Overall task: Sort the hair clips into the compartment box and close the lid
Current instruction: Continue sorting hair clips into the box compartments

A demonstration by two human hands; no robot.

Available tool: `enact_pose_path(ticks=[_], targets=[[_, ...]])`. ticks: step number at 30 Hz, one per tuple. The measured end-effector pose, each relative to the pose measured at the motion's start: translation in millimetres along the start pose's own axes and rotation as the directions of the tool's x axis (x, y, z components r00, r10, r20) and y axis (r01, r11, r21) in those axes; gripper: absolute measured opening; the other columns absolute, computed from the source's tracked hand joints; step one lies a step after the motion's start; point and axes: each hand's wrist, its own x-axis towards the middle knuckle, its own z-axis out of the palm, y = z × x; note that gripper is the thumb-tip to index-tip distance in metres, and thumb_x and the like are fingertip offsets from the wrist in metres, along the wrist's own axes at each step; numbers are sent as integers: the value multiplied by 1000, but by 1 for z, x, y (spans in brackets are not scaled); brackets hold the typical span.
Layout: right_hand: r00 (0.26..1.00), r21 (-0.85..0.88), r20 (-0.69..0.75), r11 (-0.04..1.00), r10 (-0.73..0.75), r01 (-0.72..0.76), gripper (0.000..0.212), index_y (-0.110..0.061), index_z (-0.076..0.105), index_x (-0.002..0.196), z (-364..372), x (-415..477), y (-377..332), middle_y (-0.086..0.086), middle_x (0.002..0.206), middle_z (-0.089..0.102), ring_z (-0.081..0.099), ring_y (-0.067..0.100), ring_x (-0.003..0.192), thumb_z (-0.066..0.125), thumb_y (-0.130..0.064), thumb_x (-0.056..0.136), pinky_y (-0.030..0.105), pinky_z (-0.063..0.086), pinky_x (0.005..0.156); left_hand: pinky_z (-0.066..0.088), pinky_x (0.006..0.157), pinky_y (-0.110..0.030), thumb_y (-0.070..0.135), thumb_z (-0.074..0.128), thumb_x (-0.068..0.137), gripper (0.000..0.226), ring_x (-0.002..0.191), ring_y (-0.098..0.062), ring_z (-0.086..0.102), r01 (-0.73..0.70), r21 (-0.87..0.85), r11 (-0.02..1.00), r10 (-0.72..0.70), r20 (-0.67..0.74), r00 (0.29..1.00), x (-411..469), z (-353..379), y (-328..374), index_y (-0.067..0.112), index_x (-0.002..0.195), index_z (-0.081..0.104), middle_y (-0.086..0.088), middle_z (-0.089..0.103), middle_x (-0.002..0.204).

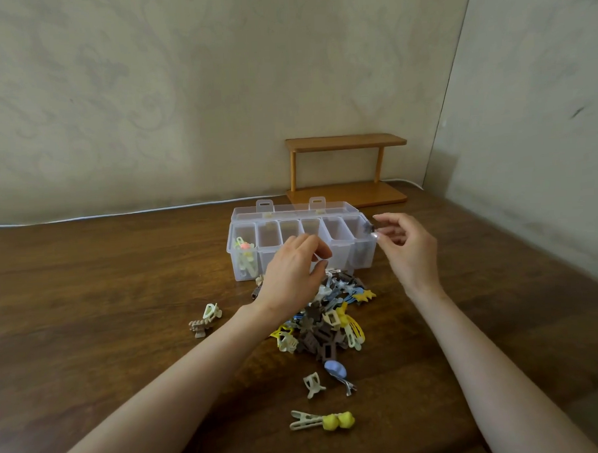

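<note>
A clear plastic compartment box (pixel 248 274) stands on the wooden table with its lid (pixel 295 211) hinged open behind it. The leftmost compartment holds a few pale clips (pixel 244 252). A heap of hair clips (pixel 324 319) in brown, yellow, blue and cream lies in front of the box. My left hand (pixel 294 271) hovers over the far end of the heap, fingers curled, nothing clearly in them. My right hand (pixel 406 245) pinches a small dark grey clip (pixel 369 227) above the box's rightmost compartment.
Loose clips lie apart from the heap: a cream and a beige claw (pixel 205 319) at the left, a white claw (pixel 313 385), a blue clip (pixel 338 370) and a yellow-ball clip (pixel 323 420) near me. A small wooden shelf (pixel 346 169) stands behind the box against the wall.
</note>
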Motion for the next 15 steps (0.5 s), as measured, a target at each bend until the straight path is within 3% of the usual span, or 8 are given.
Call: enact_pose_path(ticks=[5,9,15], targets=[[1000,10,-1,1000,28,-28,28,-13,63,114,-2,-1,-1,-2,110,62,58,6,91,61,-5,87,10,46,71,48,79,-33,1,46,88,21,96,-13,51,34,-2,999,-34,27,999,2,-4,-1,14,99,58,1,60,102],[1000,-5,-10,1000,-17,17,24,-14,64,108,-4,-5,-2,1,106,63,56,1,85,60,-4,87,7,46,70,48,86,-34,-6,40,83,36,107,-13,51,77,31,997,-81,221,972,5,-11,-6,17,101,60,1,60,110],[991,18,21,991,-133,133,16,-11,67,96,-2,-12,-7,0,95,64,57,-1,83,60,-1,86,7,45,70,47,91,-30,19,55,90,17,109,-11,51,15,137,990,-74,434,898,9,-17,-16,22,105,61,4,59,115]])
